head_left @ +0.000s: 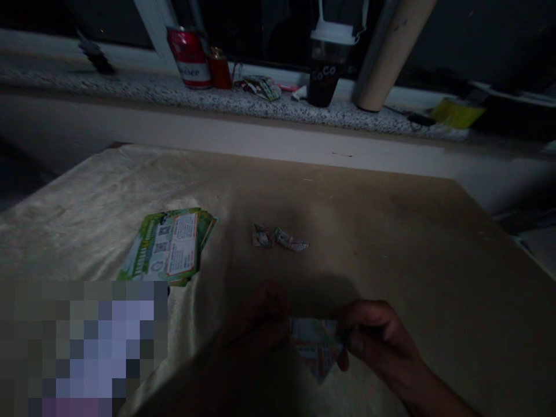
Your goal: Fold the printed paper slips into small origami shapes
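Note:
Between my hands, just above the table, is a folded piece of printed paper (pixel 316 345) shaped like a triangle with its tip toward me. My right hand (pixel 376 336) pinches its right corner between thumb and fingers. At the left corner my left hand (pixel 263 318) is closed on the paper; it lies in deep shadow and its fingertips are hard to make out. Farther out on the table lie two small folded paper pieces, one squarish (pixel 263 236) and one long and curved (pixel 292 240). To the left is a stack of green printed flyers (pixel 174 246).
A cloth-covered table (pixel 417 243) spreads before me. On the speckled windowsill (pixel 143 87) stand a red can (pixel 189 58), an orange lighter-like object (pixel 220 69), crumpled printed paper (pixel 260 87), a lidded CoCo cup (pixel 324 72) and a cardboard tube (pixel 395 55). A pixelated patch covers the lower left.

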Motion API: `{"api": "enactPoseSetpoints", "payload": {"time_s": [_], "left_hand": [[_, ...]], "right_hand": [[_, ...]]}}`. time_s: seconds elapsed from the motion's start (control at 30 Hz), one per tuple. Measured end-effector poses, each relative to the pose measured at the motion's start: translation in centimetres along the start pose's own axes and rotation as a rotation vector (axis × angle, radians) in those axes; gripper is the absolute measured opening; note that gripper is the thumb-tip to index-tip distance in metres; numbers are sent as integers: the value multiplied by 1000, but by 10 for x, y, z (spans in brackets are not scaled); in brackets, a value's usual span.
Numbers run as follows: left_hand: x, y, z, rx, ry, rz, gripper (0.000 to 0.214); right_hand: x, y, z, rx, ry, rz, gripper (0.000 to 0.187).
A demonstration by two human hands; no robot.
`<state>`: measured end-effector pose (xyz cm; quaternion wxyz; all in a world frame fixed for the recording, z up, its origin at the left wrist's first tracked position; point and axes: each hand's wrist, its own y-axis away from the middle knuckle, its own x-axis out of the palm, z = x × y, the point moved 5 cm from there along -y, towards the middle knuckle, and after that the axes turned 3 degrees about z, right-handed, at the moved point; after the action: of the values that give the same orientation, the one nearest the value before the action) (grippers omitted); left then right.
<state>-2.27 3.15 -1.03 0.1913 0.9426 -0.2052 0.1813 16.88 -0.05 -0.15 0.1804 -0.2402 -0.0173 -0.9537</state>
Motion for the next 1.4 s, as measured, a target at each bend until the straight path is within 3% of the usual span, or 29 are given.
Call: {"api": "enactPoseSetpoints", "payload": {"time_s": [0.17, 0.5, 0.7, 0.9, 1.0, 1.1, 1.17, 1.27, 1.4], "left_hand": [[1, 1, -3, 16, 8, 7, 14], [3, 7, -1, 4, -18, 18, 30], [11, 7, -6, -65, -114, 231, 50], [30, 5, -7, -190, -440, 403, 34], [29, 2, -6, -206, -549, 358, 33], [22, 0, -8, -159, -510, 232, 23], [19, -1, -9, -128, -446, 180, 21], [19, -1, -6, -118, -418, 202, 25], [19, 1, -1, -122, -522, 224, 23]], "right_hand": [[0, 0, 0, -21, 23, -48, 10], [4, -3, 6, -15, 106, 2, 17], [7, 0, 6, -37, 120, 81, 10], [17, 1, 2, -14, 410, 209, 15], [13, 1, 1, -21, 450, 126, 6], [5, 1, 3, -50, 383, -9, 28], [4, 0, -1, 8, 282, 15, 20], [5, -1, -6, 108, 195, 52, 19], [5, -3, -4, 98, 298, 33, 20]]}}
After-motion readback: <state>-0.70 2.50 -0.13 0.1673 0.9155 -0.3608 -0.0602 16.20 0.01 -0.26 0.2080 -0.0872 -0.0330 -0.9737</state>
